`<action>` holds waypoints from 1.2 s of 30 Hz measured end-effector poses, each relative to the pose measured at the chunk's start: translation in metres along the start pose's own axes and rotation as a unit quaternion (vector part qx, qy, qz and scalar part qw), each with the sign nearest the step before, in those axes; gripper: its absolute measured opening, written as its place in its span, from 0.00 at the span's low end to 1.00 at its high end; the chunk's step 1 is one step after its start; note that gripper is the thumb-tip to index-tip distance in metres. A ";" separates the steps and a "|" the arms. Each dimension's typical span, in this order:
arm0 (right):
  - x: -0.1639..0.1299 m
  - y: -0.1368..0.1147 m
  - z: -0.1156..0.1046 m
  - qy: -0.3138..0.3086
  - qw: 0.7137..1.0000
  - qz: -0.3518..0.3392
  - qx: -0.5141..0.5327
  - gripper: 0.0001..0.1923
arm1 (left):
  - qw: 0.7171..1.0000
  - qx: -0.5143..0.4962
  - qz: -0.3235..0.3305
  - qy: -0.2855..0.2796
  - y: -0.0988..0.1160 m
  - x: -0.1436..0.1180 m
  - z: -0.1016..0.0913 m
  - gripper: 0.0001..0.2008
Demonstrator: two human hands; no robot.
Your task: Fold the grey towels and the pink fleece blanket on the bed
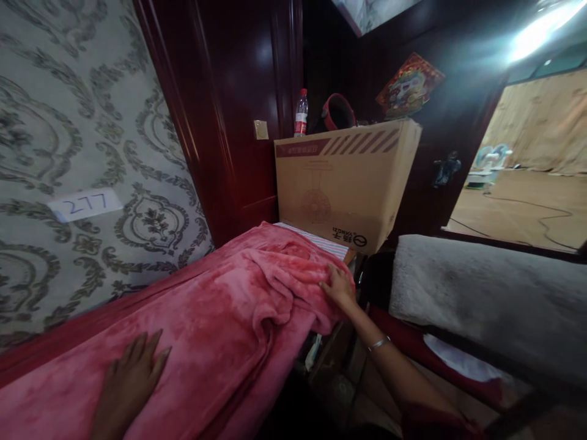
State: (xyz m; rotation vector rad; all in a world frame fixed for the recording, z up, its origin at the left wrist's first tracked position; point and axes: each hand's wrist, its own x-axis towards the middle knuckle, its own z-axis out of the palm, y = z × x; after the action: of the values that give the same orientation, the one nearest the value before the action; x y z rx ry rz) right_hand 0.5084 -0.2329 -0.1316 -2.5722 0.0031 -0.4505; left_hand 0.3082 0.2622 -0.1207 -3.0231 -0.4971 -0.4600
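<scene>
Our left hand [131, 373] lies flat and open on the pink blanket [220, 318]; our right hand [337, 286], fingers spread and gripping nothing, presses its bunched edge, which could slide off the bed.

We see a rose-pink plush blanket [220, 311], mottled in lighter and darker pink. At the far end a striped white-and-pink sheet [321, 241] shows beneath a tan cardboard box [343, 183], which bears a dark red band with diagonal stripes. On the left, the wallpaper [77, 122] carries a grey-green damask pattern on pale grey, with a white label [85, 205] lettered in blue. We note glossy dark red-brown wood panelling [238, 91], a red-labelled bottle [301, 113], and a grey fleece cover [481, 299] on the right.
</scene>
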 end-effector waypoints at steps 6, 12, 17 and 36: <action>-0.005 -0.012 -0.005 -0.017 0.997 0.057 -0.044 0.36 | 0.998 -0.062 0.009 -0.032 0.000 -0.001 -0.009 0.31; -0.008 -0.009 0.008 0.052 0.997 0.051 -0.009 0.30 | 0.991 -0.135 0.013 0.000 0.033 0.005 -0.036 0.32; -0.008 0.005 0.025 0.097 0.994 0.035 0.037 0.31 | 0.965 -0.216 0.150 -0.009 0.117 0.000 -0.050 0.30; -0.034 -0.073 -0.019 0.155 0.895 -0.195 0.369 0.21 | 0.891 -0.445 -0.015 0.089 0.151 0.002 -0.045 0.25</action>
State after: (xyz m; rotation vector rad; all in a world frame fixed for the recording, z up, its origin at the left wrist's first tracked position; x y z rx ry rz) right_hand 0.4638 -0.1768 -0.0907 -1.7225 -0.4845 -0.8225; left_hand 0.3452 0.1152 -0.0761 -3.7440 -0.3898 -1.2611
